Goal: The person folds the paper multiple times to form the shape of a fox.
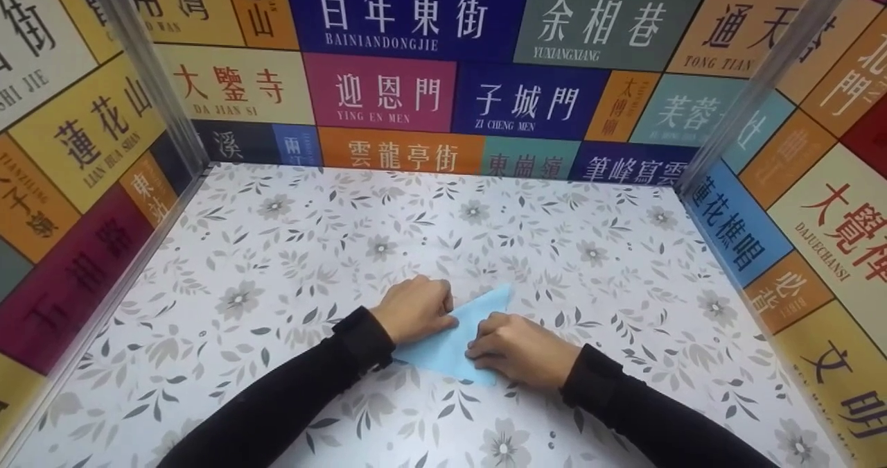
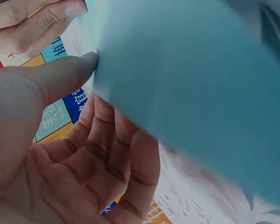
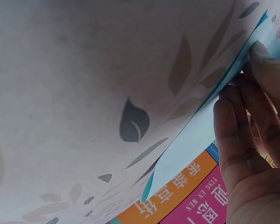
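A light blue sheet of paper [image 1: 443, 349], folded into a roughly triangular shape, is between both hands over the tabletop. My left hand [image 1: 414, 308] pinches its upper left edge. In the left wrist view, the thumb lies at the edge of the paper [image 2: 186, 88] with curled fingers behind it. On the right side, my right hand [image 1: 523, 351] pinches the sheet. The right wrist view shows the paper [image 3: 189, 140] nearly edge-on with more than one layer, its edge between the thumb and fingers of the right hand [image 3: 256, 154]. Parts of the sheet are hidden under the hands.
A white tabletop [image 1: 291, 260] with grey flowers and leaves lies below. Upright panels of colourful signs with Chinese lettering, such as the purple sign [image 1: 409, 10], stand at the back and both sides. Clear edge strips [image 1: 769, 73] run along the corners.
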Tool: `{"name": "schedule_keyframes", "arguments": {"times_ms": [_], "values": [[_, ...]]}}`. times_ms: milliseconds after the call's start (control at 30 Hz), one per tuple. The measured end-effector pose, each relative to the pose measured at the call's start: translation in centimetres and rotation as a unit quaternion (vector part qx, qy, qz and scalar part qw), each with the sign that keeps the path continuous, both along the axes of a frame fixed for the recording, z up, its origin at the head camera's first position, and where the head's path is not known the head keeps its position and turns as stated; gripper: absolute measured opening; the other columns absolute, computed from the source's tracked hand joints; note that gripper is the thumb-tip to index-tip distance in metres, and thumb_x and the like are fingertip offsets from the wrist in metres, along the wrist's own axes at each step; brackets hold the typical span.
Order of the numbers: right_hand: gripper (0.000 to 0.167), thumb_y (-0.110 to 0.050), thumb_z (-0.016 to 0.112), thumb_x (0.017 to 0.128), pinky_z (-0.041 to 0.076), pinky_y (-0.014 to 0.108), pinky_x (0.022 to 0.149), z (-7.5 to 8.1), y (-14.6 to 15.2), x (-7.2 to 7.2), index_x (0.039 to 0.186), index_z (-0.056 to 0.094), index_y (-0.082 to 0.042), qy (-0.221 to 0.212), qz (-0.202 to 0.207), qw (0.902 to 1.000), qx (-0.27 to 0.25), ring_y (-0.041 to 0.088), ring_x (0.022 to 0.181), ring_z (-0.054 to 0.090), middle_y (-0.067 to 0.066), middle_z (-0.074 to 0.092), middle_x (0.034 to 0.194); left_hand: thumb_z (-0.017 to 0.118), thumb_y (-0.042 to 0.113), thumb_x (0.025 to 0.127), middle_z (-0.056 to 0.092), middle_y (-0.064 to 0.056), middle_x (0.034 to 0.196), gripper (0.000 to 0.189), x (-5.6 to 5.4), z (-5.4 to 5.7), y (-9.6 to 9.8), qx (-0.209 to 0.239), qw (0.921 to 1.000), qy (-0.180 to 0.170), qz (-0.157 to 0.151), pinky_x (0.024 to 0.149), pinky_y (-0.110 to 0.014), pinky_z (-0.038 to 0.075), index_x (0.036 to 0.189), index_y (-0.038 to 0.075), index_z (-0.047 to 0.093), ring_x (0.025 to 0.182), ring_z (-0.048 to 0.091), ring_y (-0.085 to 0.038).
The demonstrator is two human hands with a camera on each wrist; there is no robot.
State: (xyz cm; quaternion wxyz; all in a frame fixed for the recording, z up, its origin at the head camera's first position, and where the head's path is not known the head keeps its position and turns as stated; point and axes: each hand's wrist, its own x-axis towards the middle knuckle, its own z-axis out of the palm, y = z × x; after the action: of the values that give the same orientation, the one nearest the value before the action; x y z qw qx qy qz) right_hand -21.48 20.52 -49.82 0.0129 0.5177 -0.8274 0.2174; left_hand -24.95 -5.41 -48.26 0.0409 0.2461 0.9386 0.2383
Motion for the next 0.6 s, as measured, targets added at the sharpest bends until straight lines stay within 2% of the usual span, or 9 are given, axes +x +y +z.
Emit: {"name": "schedule_keyframes", "arguments": {"times_ms": [133, 600], "values": [[0.015, -0.011, 0.092, 0.099, 0.067, 0.024, 0.091, 0.23, 0.00, -0.13, 0.115, 0.092, -0.010, -0.001, -0.001, 1.0000, 0.006, 0.016, 0.097, 0.079, 0.003, 0.083, 0.107, 0.093, 0.029, 0.098, 0.083, -0.001, 0.092, 0.019, 0.01, 0.25, -0.11, 0.001, 1.0000, 0.007, -0.004, 0.078, -0.044, 0.066, 0.099, 0.012, 0.083, 0.084, 0.075, -0.022], [0.012, -0.014, 0.093, 0.099, 0.069, 0.028, 0.090, 0.84, 0.19, -0.37, 0.111, 0.091, -0.012, 0.014, -0.007, 0.9997, 0.017, 0.014, 0.097, 0.080, 0.002, 0.083, 0.107, 0.091, 0.029, 0.101, 0.082, -0.002, 0.089, 0.017, 0.42, 0.93, -0.59, 0.027, 0.9990, 0.027, -0.024, 0.071, -0.038, 0.060, 0.099, 0.014, 0.084, 0.079, 0.070, -0.018]]}}
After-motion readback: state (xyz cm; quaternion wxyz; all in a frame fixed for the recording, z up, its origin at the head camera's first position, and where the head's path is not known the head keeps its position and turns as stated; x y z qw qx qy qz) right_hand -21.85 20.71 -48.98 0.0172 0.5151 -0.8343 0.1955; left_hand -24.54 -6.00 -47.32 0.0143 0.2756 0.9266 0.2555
